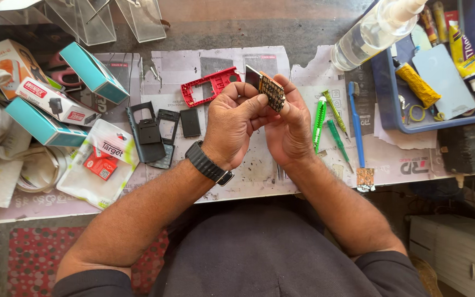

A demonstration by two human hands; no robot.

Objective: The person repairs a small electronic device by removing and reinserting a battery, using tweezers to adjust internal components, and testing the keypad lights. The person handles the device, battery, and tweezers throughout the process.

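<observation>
Holding a small circuit board point(271, 89) up between both hands, the person keeps it raised above the paper-covered tabletop point(237, 170), roughly over its middle and just in front of the red phone frame point(209, 86). The board looks thin, light and stiff, a bare panel studded with tiny parts, so it is probably fragile: I would judge it best taken by its edges, with little squeeze and no bending, keeping fingertips off the components. It seems unlikely to slip, being dry and rough-edged.

The left hand point(236, 118), with a dark watch at the wrist, curls its fingers inward, thumb and forefinger pinched narrowly at the board's near edge. The right hand point(290, 129) cups from the other side, fingertips closed on the board's right and lower edge, so each grip is narrow and on the board. Both forearms angle in from the body and meet at the centre, wrists bent back slightly.

Black phone covers point(158, 132) lie left of the hands; green screwdrivers point(328, 121) and a blue toothbrush point(357, 129) lie to the right, well apart from the board
</observation>
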